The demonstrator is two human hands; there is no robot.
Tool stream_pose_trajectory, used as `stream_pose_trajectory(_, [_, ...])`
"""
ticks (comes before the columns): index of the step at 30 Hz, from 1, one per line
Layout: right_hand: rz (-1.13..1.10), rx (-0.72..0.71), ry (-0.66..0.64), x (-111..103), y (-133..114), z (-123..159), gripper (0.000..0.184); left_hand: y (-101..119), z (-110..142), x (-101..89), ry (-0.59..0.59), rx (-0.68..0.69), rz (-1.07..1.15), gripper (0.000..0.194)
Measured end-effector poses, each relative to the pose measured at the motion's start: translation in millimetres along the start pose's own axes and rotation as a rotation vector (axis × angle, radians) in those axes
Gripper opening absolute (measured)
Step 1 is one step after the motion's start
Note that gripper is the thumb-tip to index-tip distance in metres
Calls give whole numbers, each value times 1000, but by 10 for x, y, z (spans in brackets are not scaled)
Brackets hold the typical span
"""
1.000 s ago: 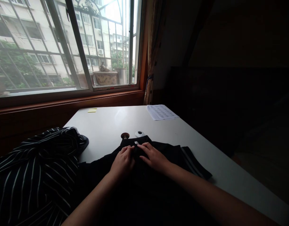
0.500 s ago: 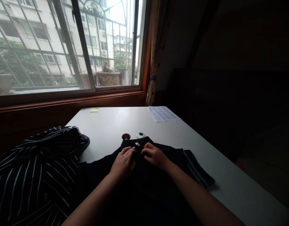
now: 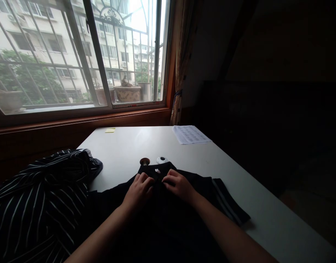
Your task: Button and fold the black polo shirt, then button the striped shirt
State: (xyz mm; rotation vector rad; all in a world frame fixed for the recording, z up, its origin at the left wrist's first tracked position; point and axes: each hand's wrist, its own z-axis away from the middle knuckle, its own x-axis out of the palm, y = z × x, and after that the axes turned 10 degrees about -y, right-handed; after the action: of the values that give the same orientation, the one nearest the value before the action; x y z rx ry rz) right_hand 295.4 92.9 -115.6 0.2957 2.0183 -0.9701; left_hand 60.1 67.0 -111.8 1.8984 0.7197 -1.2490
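Observation:
A black garment [image 3: 200,182] with pale stripes on its sleeve lies spread on the white table [image 3: 146,142] in front of me. Both my hands rest on it just below its collar, where a small white label shows. My left hand [image 3: 138,190] has its fingers curled and pressed into the cloth. My right hand [image 3: 178,185] is closed too, its fingertips pinching the fabric near the middle. The two hands almost touch each other.
A dark garment with thin white stripes [image 3: 39,197] is heaped at the table's left. A small brown round object [image 3: 145,161] and a white round one [image 3: 161,160] lie beyond the collar. A printed sheet [image 3: 190,134] and a yellow note [image 3: 110,130] lie near the window.
My right hand's fingers have gone from stretched flat to curled, pinching the cloth. Both hands drew slightly back toward me. The view tilted a little.

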Motion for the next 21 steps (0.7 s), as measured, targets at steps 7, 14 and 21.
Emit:
stream_pose_trajectory(7, [-27, -2, 43, 5, 23, 11, 14, -9, -119, -124, -157, 112, -223, 41])
stream_pose_trajectory(14, [-32, 19, 2, -20, 16, 13, 12, 28, -317, -134, -118, 31, -223, 24])
stream_pose_trajectory(21, [-112, 43, 6, -35, 9, 12, 13, -4, -402, 45, -17, -46, -85, 9])
